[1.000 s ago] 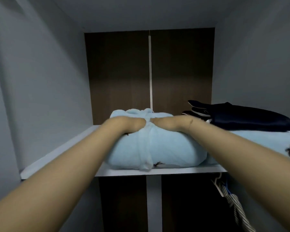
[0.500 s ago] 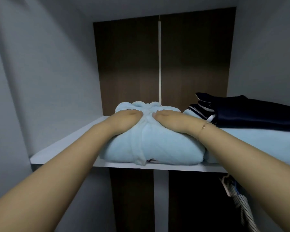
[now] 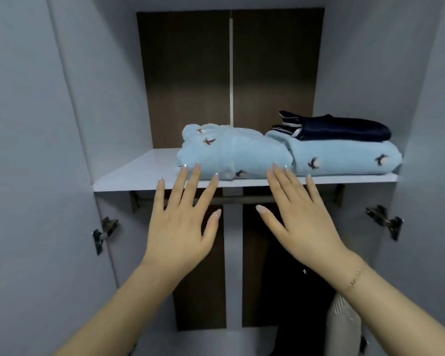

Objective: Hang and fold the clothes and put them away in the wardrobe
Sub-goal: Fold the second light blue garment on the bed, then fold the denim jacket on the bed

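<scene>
Hands off the bundle: left hand [image 3: 183, 227] and right hand [image 3: 299, 222], pressing it 0.5 s ago, now hover spread-fingered, holding nothing. Folded pale-blue fleece garment [image 3: 231, 152] sits on the white wardrobe shelf [image 3: 129, 176], touching the folded pale-blue stack [image 3: 344, 158]; placement looks done.

**Fittings and a bracelet**

A metal door hinge [image 3: 104, 231] sits on the left side panel below shelf level, and a matching hinge [image 3: 385, 222] on the right panel. A thin gold bracelet [image 3: 355, 278] circles one wrist. Dark brown panels [image 3: 185, 80] with a pale central seam form the back.
</scene>
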`<state>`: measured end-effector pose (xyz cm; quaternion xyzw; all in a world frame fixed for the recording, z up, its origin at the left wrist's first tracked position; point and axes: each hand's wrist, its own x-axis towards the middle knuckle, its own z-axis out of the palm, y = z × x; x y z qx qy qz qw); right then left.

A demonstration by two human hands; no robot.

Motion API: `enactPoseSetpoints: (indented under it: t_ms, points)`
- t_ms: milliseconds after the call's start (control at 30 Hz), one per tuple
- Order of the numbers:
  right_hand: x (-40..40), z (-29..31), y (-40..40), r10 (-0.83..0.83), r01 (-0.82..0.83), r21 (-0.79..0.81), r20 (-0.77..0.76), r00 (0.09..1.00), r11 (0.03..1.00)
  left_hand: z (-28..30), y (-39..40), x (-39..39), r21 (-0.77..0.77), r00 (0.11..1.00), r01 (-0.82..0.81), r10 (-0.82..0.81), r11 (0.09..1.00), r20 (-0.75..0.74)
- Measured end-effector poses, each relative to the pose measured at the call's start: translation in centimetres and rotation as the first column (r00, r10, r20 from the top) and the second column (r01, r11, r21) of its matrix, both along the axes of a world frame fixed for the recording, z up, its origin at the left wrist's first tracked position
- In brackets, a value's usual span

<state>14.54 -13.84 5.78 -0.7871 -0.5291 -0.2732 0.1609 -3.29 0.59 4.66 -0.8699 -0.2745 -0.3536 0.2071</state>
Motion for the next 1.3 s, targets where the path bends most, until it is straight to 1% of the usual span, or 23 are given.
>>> enactPoseSetpoints:
  t_ms: [67, 200, 333, 400, 467, 633, 733, 833, 933, 1033, 1133, 1233, 1300]
  points:
    - [-3.1, -1.9, -2.9, -0.072, 0.072, -0.001, -0.02, 0.997, 0.997, -2.2, -1.8, -2.6, -0.019, 0.998, 0.063, -0.063, 0.998, 0.009]
    - [-9.2, -5.3, -8.8, -0.169, 0.169, -0.009, -0.107, 0.98, 0.986, -5.2, -6.3, -6.5, -0.09, 0.981, 0.192, -0.194, 0.977, -0.017]
    - [-13.7, -8.4, -15.5, -0.229, 0.233, -0.005, -0.22, 0.948, 0.972, -7.2, -11.3, -8.6, -0.22, 0.932, 0.357, -0.363, 0.908, 0.015]
    - [-15.7, -10.3, -19.6, -0.28, 0.289, -0.01, -0.287, 0.916, 0.957, -8.2, -14.2, -8.7, -0.268, 0.9, 0.424, -0.436, 0.865, 0.014]
    - [-17.4, -12.1, -23.9, -0.366, 0.38, -0.023, -0.331, 0.87, 0.925, -9.2, -17.5, -8.4, -0.306, 0.856, 0.498, -0.516, 0.812, 0.022]
    - [-21.5, -16.1, -34.6, -0.578, 0.592, -0.076, -0.35, 0.737, 0.802, -12.7, -27.0, -6.8, -0.35, 0.703, 0.653, -0.709, 0.671, -0.047]
    - [-23.8, -18.3, -41.4, -0.69, 0.711, -0.114, -0.39, 0.61, 0.694, -14.6, -33.7, -5.6, -0.401, 0.572, 0.732, -0.817, 0.55, -0.077]
    - [-26.7, -20.6, -48.6, -0.788, 0.83, -0.137, -0.428, 0.443, 0.541, -15.9, -41.9, -4.3, -0.441, 0.38, 0.807, -0.917, 0.394, -0.124]
    - [-30.6, -22.6, -56.0, -0.837, 0.914, -0.155, -0.481, 0.261, 0.374, -17.1, -51.4, -4.0, -0.459, 0.178, 0.859, -0.972, 0.229, -0.151]
    - [-34.7, -24.1, -63.4, -0.855, 0.959, -0.187, -0.511, 0.091, 0.214, -18.8, -61.0, -4.6, -0.491, -0.004, 0.867, -0.982, 0.09, -0.188]
    - [-38.9, -25.5, -70.5, -0.827, 0.979, -0.185, -0.561, -0.033, 0.087, -20.9, -70.4, -6.0, -0.549, -0.159, 0.836, -0.968, -0.029, -0.192]
    - [-43.2, -27.3, -77.1, -0.773, 0.979, -0.199, -0.617, -0.149, -0.03, -23.1, -79.2, -8.3, -0.593, -0.3, 0.795, -0.933, -0.13, -0.198]
    - [-45.9, -28.7, -81.1, -0.753, 0.969, -0.228, -0.619, -0.223, -0.1, -24.6, -84.4, -9.7, -0.623, -0.371, 0.764, -0.904, -0.167, -0.214]
